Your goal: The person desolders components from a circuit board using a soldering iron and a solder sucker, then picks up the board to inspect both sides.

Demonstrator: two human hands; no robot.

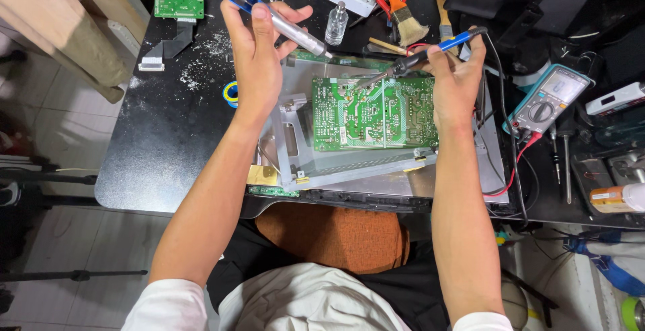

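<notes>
Right hand [455, 69] grips soldering iron [430, 54], tip down on top edge of green circuit board [373, 113], which sits between both hands in a metal chassis [349, 170]. Left hand [259, 42] holds blue-and-silver desoldering pump [269, 14], nozzle raised just left of the joint. Risks, my read: tip dwelling lifts a pad; pump late, solder resets; iron cord snags multimeter [547, 99] on bench [168, 136], beyond right hand.
</notes>
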